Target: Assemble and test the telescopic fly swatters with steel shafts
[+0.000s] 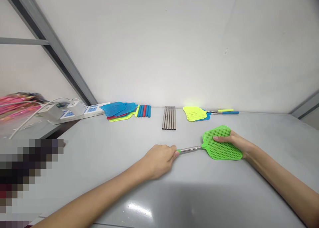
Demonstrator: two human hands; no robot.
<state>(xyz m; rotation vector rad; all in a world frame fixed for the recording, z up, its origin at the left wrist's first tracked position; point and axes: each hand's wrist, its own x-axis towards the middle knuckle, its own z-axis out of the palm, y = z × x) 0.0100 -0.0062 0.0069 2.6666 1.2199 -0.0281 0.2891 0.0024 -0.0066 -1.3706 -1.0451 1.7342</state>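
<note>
A green fly swatter [219,150] lies across both hands above the grey table, its mesh head to the right and its metal rod [190,149] pointing left. My left hand [160,160] is closed round the green handle, of which only a short end shows. My right hand [236,141] grips the mesh head, thumb on top and the other fingers hidden beneath. Beyond them lies a row of metal tubes [169,118]. Further right, a yellow fly swatter [195,113] rests partly over a blue one [230,113].
At the back left are stacked swatter heads [114,109] in blue, red and yellow, beside a row of coloured handles [144,110]. A white power strip [91,111] with plugged-in adapters and cables sits by the table's left edge. A white wall [174,55] bounds the back.
</note>
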